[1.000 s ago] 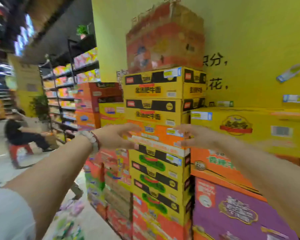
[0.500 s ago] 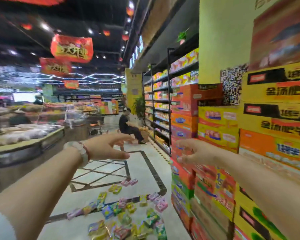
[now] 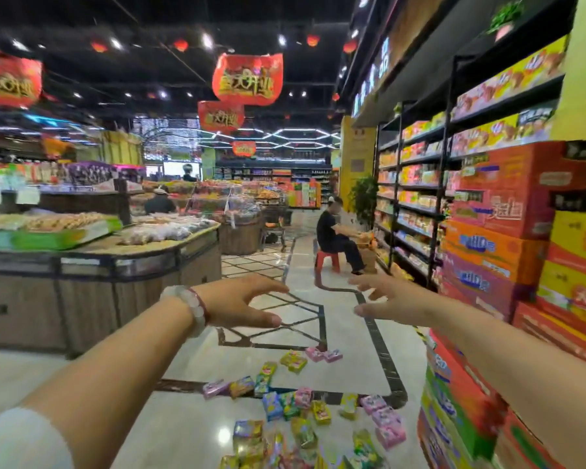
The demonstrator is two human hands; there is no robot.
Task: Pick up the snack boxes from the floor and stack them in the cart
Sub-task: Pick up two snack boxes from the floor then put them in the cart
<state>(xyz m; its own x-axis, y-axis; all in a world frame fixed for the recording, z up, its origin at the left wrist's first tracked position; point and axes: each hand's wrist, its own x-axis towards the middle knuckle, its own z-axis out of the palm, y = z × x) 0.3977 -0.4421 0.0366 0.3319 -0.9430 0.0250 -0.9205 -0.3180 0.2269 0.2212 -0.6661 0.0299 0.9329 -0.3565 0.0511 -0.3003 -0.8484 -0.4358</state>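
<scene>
Several small snack boxes (image 3: 295, 406) in pink, yellow, green and blue lie scattered on the shiny floor below my hands, reaching down to the frame's bottom edge. My left hand (image 3: 241, 304), with a bead bracelet on the wrist, is held out at mid-height, fingers spread and empty. My right hand (image 3: 391, 297) is stretched out beside it, also spread and empty. Both hands hang well above the boxes, touching nothing. No cart is in view.
A tall stack of big cartons (image 3: 508, 265) fills the right side, close to my right arm. Behind it run black shelves (image 3: 416, 204). A wooden display counter (image 3: 99, 269) stands left. A person on a red stool (image 3: 335, 238) sits down the aisle.
The view has swung left, from the carton stack to the open aisle and the floor. Both hands stayed outstretched and empty, and more of the scattered boxes came into sight.
</scene>
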